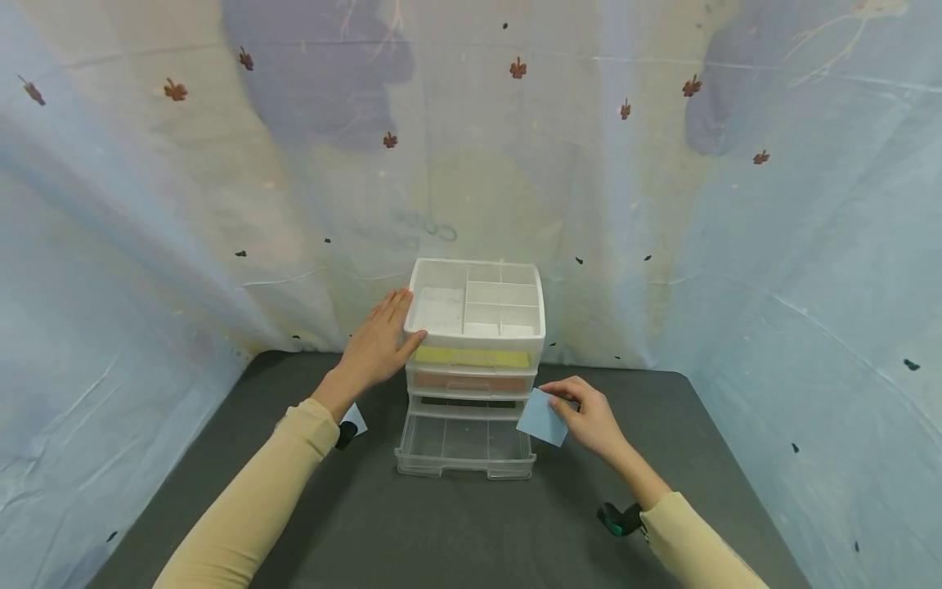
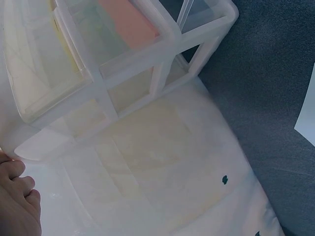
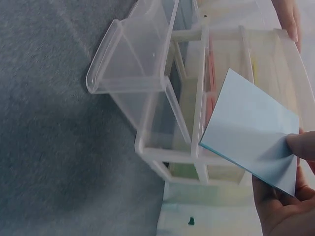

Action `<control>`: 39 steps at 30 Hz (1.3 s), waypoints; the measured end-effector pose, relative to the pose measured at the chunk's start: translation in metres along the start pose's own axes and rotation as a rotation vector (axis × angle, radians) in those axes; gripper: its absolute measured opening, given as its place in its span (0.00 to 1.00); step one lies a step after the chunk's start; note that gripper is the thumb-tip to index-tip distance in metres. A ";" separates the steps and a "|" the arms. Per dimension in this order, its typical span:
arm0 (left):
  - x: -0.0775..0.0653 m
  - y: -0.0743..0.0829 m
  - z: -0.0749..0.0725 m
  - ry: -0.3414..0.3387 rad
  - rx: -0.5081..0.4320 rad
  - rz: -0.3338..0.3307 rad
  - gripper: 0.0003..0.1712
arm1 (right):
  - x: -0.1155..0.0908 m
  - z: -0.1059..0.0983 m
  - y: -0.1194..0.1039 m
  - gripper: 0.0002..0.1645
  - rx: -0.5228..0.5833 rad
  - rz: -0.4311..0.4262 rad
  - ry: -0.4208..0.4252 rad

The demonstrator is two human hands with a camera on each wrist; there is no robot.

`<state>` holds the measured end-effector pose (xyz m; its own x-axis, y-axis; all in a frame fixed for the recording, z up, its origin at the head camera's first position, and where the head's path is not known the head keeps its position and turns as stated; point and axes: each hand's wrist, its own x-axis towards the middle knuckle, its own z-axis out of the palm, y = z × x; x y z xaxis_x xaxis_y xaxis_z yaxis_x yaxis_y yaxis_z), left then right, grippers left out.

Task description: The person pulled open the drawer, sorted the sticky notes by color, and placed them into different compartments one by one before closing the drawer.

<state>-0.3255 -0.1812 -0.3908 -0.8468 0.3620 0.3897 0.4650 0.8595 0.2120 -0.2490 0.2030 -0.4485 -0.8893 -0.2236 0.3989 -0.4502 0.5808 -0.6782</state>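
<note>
A white plastic drawer organizer (image 1: 475,340) with clear drawers stands in the middle of the table. Its bottom drawer (image 1: 465,472) is pulled out toward me. Yellow sheets (image 1: 471,357) show through the top drawer and reddish-pink ones (image 2: 130,22) through the middle drawer. My left hand (image 1: 377,342) rests on the organizer's upper left side, fingers extended and thumb over the front rim. In my right hand (image 1: 594,419), a light blue pad of square notes (image 3: 248,128) is pinched by one edge. It is tilted beside the front right of the organizer, near the pulled-out drawer.
Another light blue piece (image 1: 355,419) lies on the dark table (image 1: 471,540) left of the organizer, partly hidden by the left wrist. The organizer's top tray (image 1: 440,309) is divided into compartments. A patterned cloth (image 1: 471,180) hangs behind and along both sides.
</note>
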 end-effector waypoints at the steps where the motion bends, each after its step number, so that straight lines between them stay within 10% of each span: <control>1: 0.000 0.000 0.000 0.000 0.000 0.000 0.48 | 0.001 0.002 -0.001 0.14 0.002 -0.004 -0.003; 39: 0.001 -0.001 0.000 -0.015 -0.003 -0.007 0.47 | 0.013 0.083 -0.012 0.13 0.021 -0.113 -0.180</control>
<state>-0.3266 -0.1822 -0.3908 -0.8540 0.3611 0.3745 0.4595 0.8610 0.2178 -0.2616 0.1280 -0.4868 -0.8322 -0.4234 0.3581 -0.5478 0.5278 -0.6491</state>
